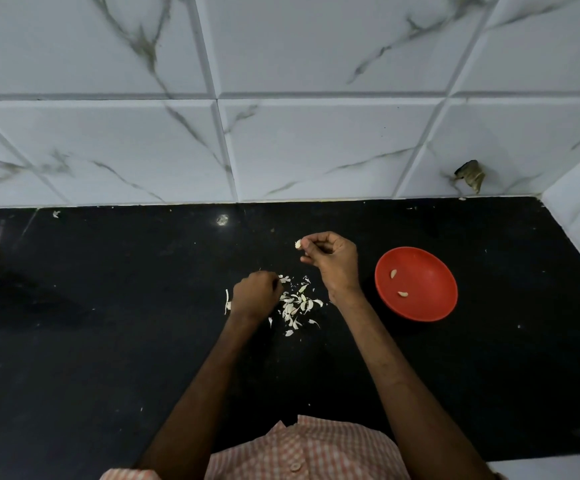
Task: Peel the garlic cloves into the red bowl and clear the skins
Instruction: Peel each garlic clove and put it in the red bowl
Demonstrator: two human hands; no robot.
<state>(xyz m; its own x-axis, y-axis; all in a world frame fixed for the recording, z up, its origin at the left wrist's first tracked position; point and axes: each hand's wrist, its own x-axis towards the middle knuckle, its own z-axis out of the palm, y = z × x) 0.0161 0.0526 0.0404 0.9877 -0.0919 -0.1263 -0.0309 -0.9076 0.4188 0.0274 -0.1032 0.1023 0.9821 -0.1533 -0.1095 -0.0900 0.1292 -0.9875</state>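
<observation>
**While two cloves lie peeled, a third is in hand**

Since two peeled cloves (393, 274) already lie in the red bowl (427, 271), peeling looks partly done. The right hand (330, 258) pinches a garlic clove (298, 244) at its fingertips, well left of the bowl, not over it. The left hand (256, 294) is curled, knuckles up, at the edge of the skins (297, 304); can't tell if it holds any. Skins lie scattered on the table (108, 341) between both hands, uncleared. No other unpeeled cloves visible. Likely left: drop this clove, clear skins.
</observation>
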